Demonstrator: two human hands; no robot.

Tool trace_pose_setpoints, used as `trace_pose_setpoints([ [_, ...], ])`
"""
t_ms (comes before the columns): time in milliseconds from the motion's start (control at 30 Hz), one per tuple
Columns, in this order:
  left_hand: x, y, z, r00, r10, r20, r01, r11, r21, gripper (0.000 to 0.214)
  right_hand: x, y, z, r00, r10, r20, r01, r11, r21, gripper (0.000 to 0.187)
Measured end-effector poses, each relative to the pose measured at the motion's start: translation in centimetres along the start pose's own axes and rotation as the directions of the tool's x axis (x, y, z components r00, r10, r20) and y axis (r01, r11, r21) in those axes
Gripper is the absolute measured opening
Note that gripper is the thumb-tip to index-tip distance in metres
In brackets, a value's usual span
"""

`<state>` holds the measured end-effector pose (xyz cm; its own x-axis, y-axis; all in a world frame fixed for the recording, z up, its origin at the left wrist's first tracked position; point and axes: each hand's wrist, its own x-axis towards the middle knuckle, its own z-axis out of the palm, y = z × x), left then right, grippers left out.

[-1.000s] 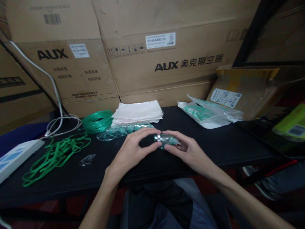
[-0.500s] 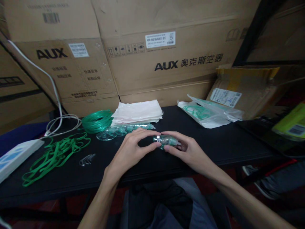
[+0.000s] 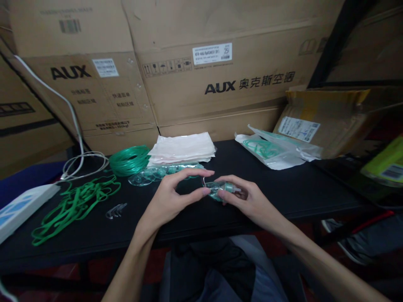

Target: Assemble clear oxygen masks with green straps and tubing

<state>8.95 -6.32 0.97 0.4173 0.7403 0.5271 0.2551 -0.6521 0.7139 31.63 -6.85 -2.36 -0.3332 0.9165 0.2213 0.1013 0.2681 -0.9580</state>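
Note:
My right hand (image 3: pixel 241 191) grips a clear green plastic face mask (image 3: pixel 215 191), its narrow connector end pointing right, partly under my fingers. At the mask's left end, a thin shiny metal nose strip (image 3: pixel 204 181) stands bent between the thumb and forefinger of my left hand (image 3: pixel 171 193). Whether the strip is still joined to the mask cannot be made out. Just behind my left hand lies a row of nested face masks (image 3: pixel 157 172). Several small clear curved pieces (image 3: pixel 116 211) rest on the black table to the left.
Green elastic straps (image 3: pixel 75 205) lie tangled at left, near a coil of green tubing (image 3: pixel 129 160) and a white power strip (image 3: pixel 27 205). White bags (image 3: pixel 182 147) are stacked behind the hands. An opened bag (image 3: pixel 272 149) with tubing sits right, before cardboard boxes (image 3: pixel 220 105).
The metal strip, flat across the mask before, now stands bent away from it at the left end. My left forefinger and thumb have spread apart slightly.

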Motion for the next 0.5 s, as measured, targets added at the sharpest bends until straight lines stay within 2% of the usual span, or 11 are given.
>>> trace_pose_setpoints([
  [133, -0.24, -0.01, -0.14, 1.000, 0.006, -0.007, -0.007, 0.995, -0.102, 0.026, -0.03, -0.02, 0.01, 1.000, 0.001, 0.010, -0.001, 1.000, 0.008, 0.031],
  [300, -0.33, -0.19, 0.01, 1.000, 0.003, -0.006, -0.004, 0.994, -0.110, 0.023, 0.01, 0.18, 0.01, 0.999, -0.037, 0.017, 0.037, 0.999, -0.024, 0.028],
  [400, -0.34, -0.07, -0.02, 1.000, 0.016, -0.013, -0.017, 0.998, -0.062, 0.023, 0.03, 0.33, -0.01, 0.999, -0.037, 0.018, 0.037, 0.998, -0.042, 0.031],
  [500, -0.50, 0.43, -0.32, 1.000, 0.012, -0.025, -0.010, 0.995, 0.095, 0.024, 0.03, 0.32, 0.01, 0.999, -0.029, 0.018, 0.030, 0.998, -0.051, 0.034],
])
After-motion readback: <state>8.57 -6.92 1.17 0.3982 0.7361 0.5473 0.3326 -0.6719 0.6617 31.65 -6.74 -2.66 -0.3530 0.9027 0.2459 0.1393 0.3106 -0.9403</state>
